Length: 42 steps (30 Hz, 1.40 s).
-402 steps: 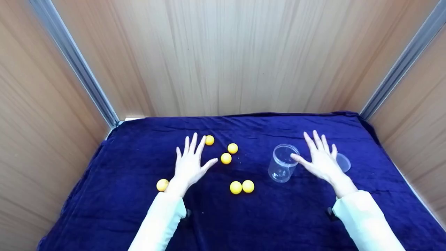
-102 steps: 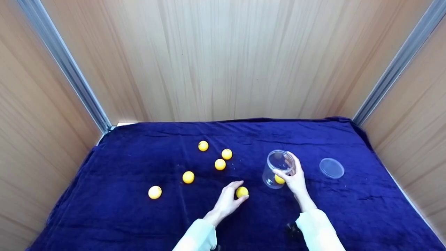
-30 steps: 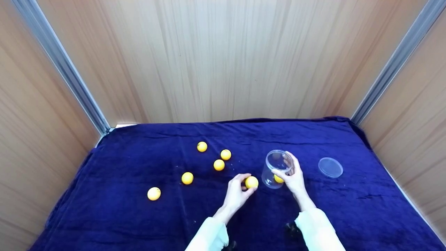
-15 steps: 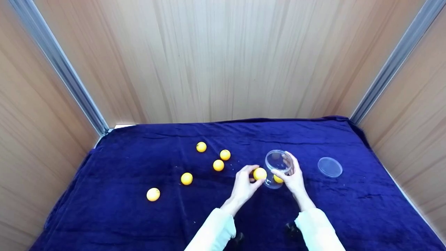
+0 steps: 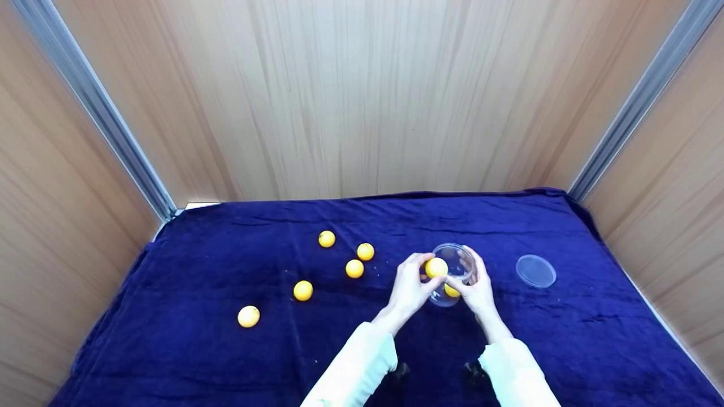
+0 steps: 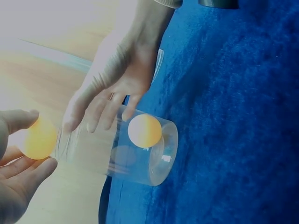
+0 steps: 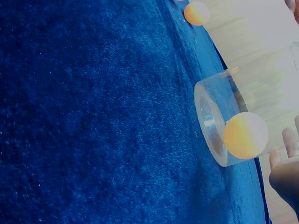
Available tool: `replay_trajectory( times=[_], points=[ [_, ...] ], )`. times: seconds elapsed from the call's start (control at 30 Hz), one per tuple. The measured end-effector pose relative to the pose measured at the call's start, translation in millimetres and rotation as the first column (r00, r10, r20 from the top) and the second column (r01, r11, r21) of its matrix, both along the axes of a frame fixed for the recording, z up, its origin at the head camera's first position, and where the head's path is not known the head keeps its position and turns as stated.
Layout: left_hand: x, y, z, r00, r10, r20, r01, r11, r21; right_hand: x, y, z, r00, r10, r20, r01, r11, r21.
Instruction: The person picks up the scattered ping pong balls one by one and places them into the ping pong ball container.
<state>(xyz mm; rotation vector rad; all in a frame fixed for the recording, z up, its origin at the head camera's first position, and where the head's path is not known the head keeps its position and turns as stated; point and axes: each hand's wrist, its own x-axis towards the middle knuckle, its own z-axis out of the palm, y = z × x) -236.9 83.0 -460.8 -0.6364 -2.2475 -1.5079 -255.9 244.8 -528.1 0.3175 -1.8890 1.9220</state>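
Observation:
My left hand [image 5: 406,289] pinches a yellow-orange ping-pong ball [image 5: 436,268] between thumb and fingers, right at the rim of a clear plastic jar [image 5: 443,299]. The jar stands upright and uncapped on the cloth. Wrapped about its right side is my right hand [image 5: 479,291], thumb toward the front. A second ping-pong ball [image 6: 145,131] shows through the wall low inside the jar, also visible in the right wrist view near the jar's base [image 7: 212,126]. In the left wrist view the held ball [image 6: 39,139] is level with the jar's mouth.
Several loose ping-pong balls lie left of the jar, among them one at the far left [image 5: 249,316] and one at the back [image 5: 327,239]. A clear round lid [image 5: 535,271] lies to the right. Dark blue cloth [image 5: 198,265] covers the table; wooden panels [image 5: 362,113] enclose it.
Both hands were open and the jar empty at first; later a ball was inside and my right hand held the jar. My left hand has lifted another ball rightward to the rim.

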Motion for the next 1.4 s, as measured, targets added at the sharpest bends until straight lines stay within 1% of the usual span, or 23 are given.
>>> replay_trajectory(
  times=[0.1, 0.2, 0.33, 0.43, 0.53, 0.67, 0.83, 0.93, 1.03, 1.17, 1.3, 1.4],
  points=[
    [-1.8, 5, 1.0, 1.0, 0.005, -0.015, -0.005, 1.0, -0.01, 0.5, 0, 0.5, 1.0, 0.008, 0.013, -0.008, 1.0, 0.001],
    [-4.8, 10, 0.2, 0.998, 0.02, -0.054, -0.021, 0.999, -0.029, 1.2, 0, 2.2, 0.999, 0.011, 0.036, -0.011, 1.0, -0.005],
    [-9.4, 16, 0.9, 0.992, 0.053, -0.115, -0.06, 0.997, -0.057, 2.0, 0, 4.6, 0.997, 0.012, 0.077, -0.012, 1.0, -0.004],
    [-12.2, 20, 2.6, 0.989, 0.071, -0.128, -0.081, 0.994, -0.075, 2.6, 0, 5.6, 0.994, 0.012, 0.106, -0.012, 1.0, -0.005],
    [-15.8, 25, 2.5, 0.99, 0.084, -0.111, -0.095, 0.991, -0.093, 2.2, 1, 5.6, 0.993, 0.004, 0.119, -0.005, 1.0, 0.001],
    [-18.8, 29, 3.0, 0.993, 0.098, -0.069, -0.105, 0.989, -0.108, 1.5, 1, 5.0, 0.994, -0.002, 0.11, 0.002, 1.0, 0.001],
    [-20.9, 31, 3.4, 0.993, 0.103, -0.053, -0.109, 0.987, -0.12, 1.7, 0, 5.4, 0.996, 0.006, 0.088, -0.006, 1.0, -0.004],
    [-21.5, 31, 3.3, 0.994, 0.097, -0.048, -0.103, 0.988, -0.119, 1.0, 1, 4.4, 0.998, 0.016, 0.061, -0.015, 1.0, -0.009],
    [-21.7, 31, 2.9, 0.993, 0.101, -0.062, -0.108, 0.987, -0.123, 0.1, 2, 2.1, 0.999, 0.035, 0.042, -0.034, 0.999, -0.012],
    [-20.9, 28, 1.5, 0.99, 0.109, -0.09, -0.12, 0.985, -0.123, 0.7, 2, 2.3, 0.997, 0.048, 0.066, -0.048, 0.999, -0.013],
    [-19.7, 24, -0.9, 0.993, 0.089, -0.082, -0.097, 0.991, -0.093, 1.9, 1, 4.3, 0.996, 0.035, 0.087, -0.033, 0.999, -0.028],
    [-18.7, 21, -1.5, 0.994, 0.072, -0.082, -0.077, 0.995, -0.059, 1.7, 0, 3.3, 0.998, 0.019, 0.065, -0.018, 0.999, -0.028]
  ],
)
